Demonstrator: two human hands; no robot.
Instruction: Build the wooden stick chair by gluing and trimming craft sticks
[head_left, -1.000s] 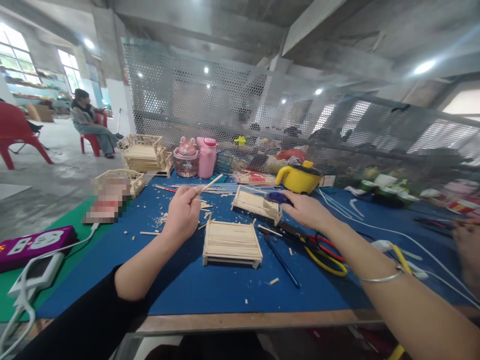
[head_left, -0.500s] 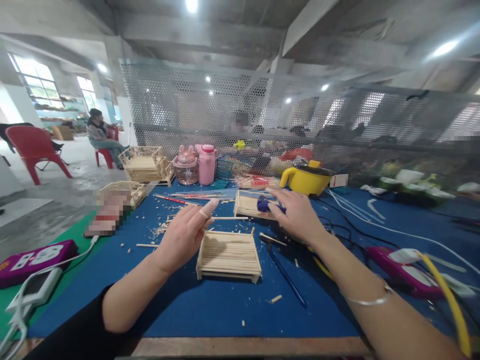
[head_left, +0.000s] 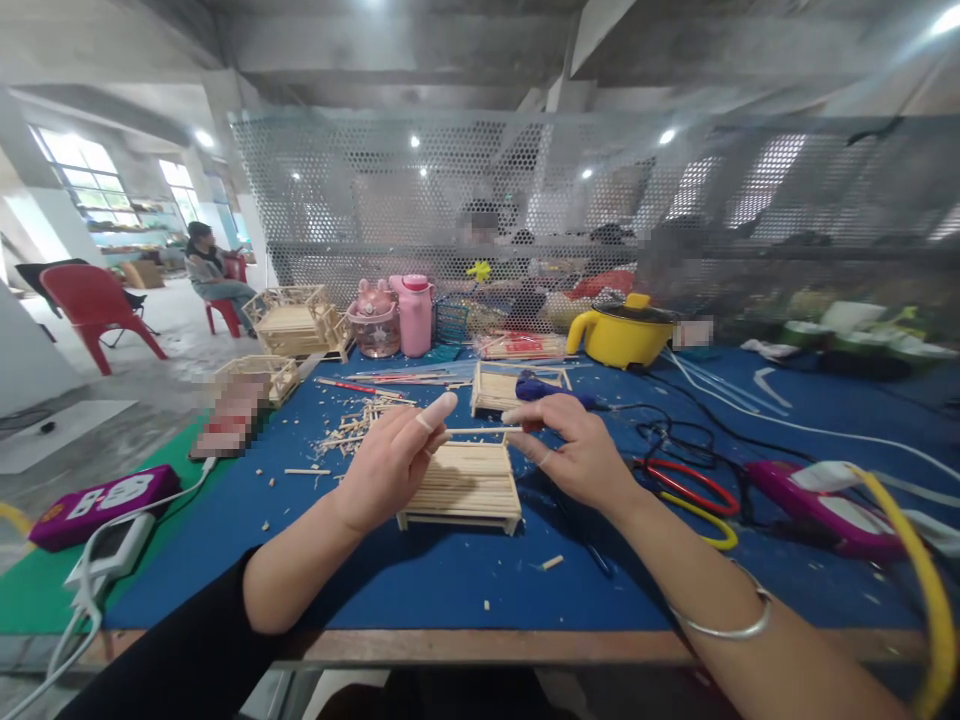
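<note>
1. Left hand [head_left: 394, 455]: fingers narrow, pinched on a thin, pale wooden stick [head_left: 480, 431]. Right hand [head_left: 574, 450]: fingers nearly closed around its right end; can't tell how firmly.
2. The stick's over the back edge of a low, slatted wooden stand [head_left: 465, 480] at 12 o'clock on the worktop [head_left: 450, 600].
3. Done so far: stand's deck looks filled, short legs on. The held stick's still loose, and I see no tall rails; back-left corner's hidden.
4. Second pale slatted piece [head_left: 487, 388] at 12, blue-handled tool [head_left: 551, 391] by it.
5. Pale railed frame [head_left: 292, 325] at 11 looks further along, wood scraps [head_left: 360, 420] nearer.
</note>
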